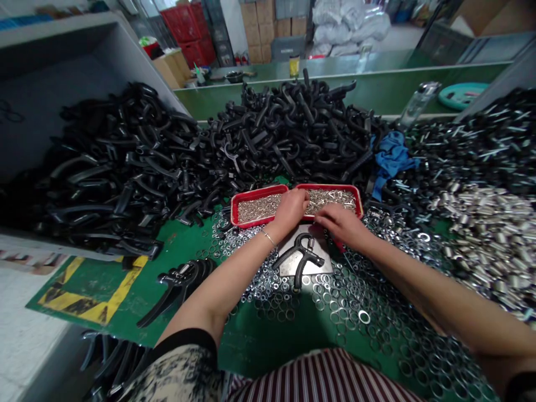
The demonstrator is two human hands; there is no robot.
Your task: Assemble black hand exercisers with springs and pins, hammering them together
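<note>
My left hand (291, 209) reaches into the gap between two red trays (243, 202) of small silver metal parts, its fingers curled down into the parts; what they hold is hidden. My right hand (341, 222) lies just right of it at the front edge of the right red tray (355, 192), fingers bent and pinched together. Below both hands a black hand-grip assembly (302, 258) with a spring rests on a grey metal plate (324, 267). Silver washers (347, 301) cover the green table around it.
A large heap of black plastic handles (176, 156) fills the back and left. Silver tubes and pins (481, 223) pile up on the right, beside a blue cloth (391, 156). More assembled grips (180, 282) lie at front left, near yellow-black floor tape (87, 296).
</note>
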